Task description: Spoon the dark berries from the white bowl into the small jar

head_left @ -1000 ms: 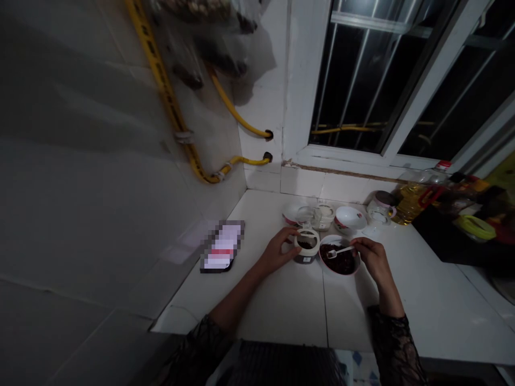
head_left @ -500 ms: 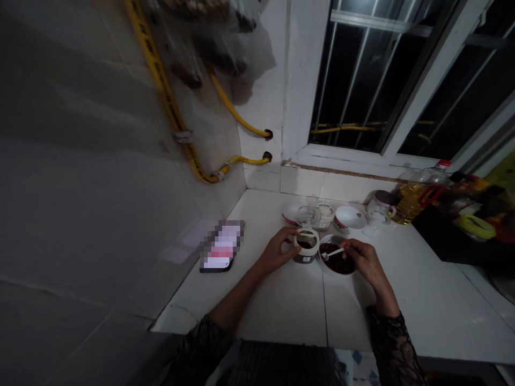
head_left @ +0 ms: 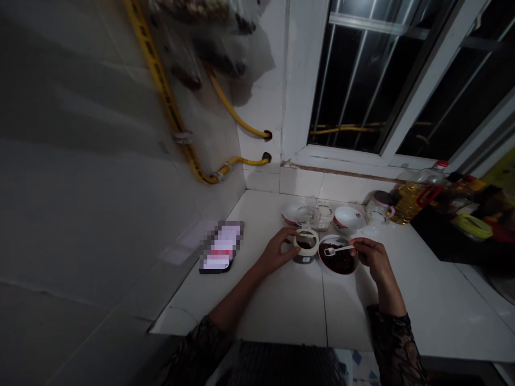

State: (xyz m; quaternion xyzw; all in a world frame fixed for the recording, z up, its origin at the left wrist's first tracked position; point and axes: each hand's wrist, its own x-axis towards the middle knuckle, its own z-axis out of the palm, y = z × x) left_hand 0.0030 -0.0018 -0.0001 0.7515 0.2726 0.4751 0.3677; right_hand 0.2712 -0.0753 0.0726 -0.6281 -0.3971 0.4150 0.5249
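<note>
My left hand (head_left: 280, 250) is closed around the rim of a small white-topped jar (head_left: 306, 256), which stands on the counter with dark contents inside. Between thumb and fingers of my right hand (head_left: 370, 256) is the handle of a small white spoon (head_left: 338, 249). The spoon's head is over a bowl (head_left: 322, 265) of dark reddish-brown food, just right of the jar. Whether the spoon touches the food I cannot tell. A clear lid (head_left: 306, 215) is raised behind the jar's opening.
Behind stand a second white-topped jar (head_left: 324, 217), a white bowl (head_left: 349, 219) and a lidded glass jar (head_left: 380, 206). An oil bottle (head_left: 408, 201) and a dark box (head_left: 436, 233) of seasonings are on the right. A phone (head_left: 221, 247) lies left, by the wall.
My right hand has moved slightly right, and the spoon's head has shifted right and up over the bowl. My left hand stays on the jar.
</note>
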